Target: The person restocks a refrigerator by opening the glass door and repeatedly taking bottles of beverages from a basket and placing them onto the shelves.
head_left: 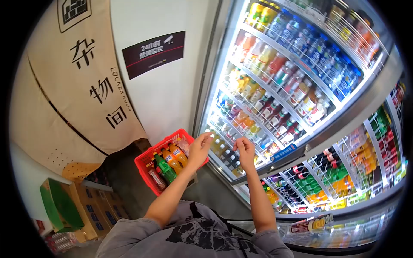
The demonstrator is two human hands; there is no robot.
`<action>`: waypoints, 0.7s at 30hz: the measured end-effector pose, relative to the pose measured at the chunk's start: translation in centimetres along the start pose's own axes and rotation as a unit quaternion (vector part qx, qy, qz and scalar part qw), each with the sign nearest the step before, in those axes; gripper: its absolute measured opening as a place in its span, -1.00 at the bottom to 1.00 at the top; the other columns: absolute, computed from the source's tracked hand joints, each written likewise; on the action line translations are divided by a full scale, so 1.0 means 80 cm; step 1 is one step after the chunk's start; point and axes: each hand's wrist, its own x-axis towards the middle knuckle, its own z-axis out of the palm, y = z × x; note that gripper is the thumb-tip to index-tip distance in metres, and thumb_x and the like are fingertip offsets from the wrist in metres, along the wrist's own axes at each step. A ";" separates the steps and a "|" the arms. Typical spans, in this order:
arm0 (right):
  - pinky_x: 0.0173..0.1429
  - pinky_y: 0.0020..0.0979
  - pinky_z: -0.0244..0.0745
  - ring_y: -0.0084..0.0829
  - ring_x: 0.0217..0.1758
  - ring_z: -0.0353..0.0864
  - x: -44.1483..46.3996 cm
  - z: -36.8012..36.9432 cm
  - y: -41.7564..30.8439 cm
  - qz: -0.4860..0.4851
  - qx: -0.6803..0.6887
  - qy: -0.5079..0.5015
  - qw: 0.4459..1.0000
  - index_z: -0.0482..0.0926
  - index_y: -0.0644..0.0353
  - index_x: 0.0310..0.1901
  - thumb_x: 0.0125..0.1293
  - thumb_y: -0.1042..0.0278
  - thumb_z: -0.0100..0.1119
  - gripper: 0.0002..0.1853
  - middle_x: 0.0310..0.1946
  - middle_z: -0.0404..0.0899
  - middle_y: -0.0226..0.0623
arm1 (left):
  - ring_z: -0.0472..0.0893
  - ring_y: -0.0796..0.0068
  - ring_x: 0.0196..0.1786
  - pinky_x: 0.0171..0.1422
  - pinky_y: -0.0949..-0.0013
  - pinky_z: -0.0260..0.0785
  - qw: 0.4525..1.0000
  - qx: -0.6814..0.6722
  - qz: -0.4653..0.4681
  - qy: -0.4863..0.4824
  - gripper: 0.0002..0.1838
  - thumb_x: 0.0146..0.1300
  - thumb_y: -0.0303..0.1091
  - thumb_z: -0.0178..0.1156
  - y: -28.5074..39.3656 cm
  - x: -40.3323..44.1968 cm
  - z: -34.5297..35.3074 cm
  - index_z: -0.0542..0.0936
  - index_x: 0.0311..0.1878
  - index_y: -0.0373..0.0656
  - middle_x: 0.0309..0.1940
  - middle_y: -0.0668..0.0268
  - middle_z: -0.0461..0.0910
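Note:
My left hand [201, 148] is raised above the right edge of a red basket [148, 160], its fingers pinched together near a small whitish spot. My right hand [245, 151] is in front of the lower shelves of a lit drinks cooler [202, 99], with its fingers curled in. Whatever either hand may hold is too small or hidden to make out. Inside the basket lie a green bottle [164, 167], orange bottles [173, 159] and a red-brown packaged item [155, 178]. Rows of bottles [275, 64] fill the cooler shelves.
Another cooler [320, 180] with bottles curves round at the lower right. A beige curtain [64, 86] hangs at the left, beside a white wall with a dark sign [154, 53]. Cardboard boxes [92, 210] and a green-sided box [62, 204] stand at the lower left.

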 end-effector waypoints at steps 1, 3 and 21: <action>-0.27 -0.59 0.36 -0.67 -0.41 0.45 0.008 0.012 0.009 0.005 0.011 -0.011 1.000 0.52 0.22 -0.34 0.49 0.30 0.06 -0.76 -0.47 0.51 -0.47 | 0.61 0.58 -0.10 0.01 0.48 0.43 1.000 -0.001 -0.010 0.007 -0.69 0.46 -0.33 0.09 -0.003 0.006 -0.012 0.54 0.17 -0.22 -0.13 0.26 0.67; -0.28 -0.59 0.36 -0.67 -0.42 0.44 0.024 0.035 0.027 0.016 0.004 -0.026 1.000 0.51 0.23 -0.34 0.50 0.30 0.05 -0.76 -0.47 0.51 -0.47 | 0.59 0.59 -0.09 -0.02 0.49 0.40 0.999 0.002 -0.034 0.018 -0.69 0.45 -0.35 0.07 -0.006 0.011 -0.038 0.54 0.19 -0.20 -0.10 0.26 0.68; -0.23 -0.58 0.39 -0.68 -0.36 0.49 0.094 0.224 0.135 0.123 0.054 -0.266 0.954 0.58 0.26 -0.24 0.52 0.30 -0.01 -0.76 -0.42 0.56 -0.48 | 0.56 0.57 -0.09 0.07 0.48 0.41 0.940 0.068 -0.153 0.296 -0.69 0.49 -0.31 0.04 -0.111 -0.055 -0.215 0.53 0.16 -0.25 -0.11 0.28 0.64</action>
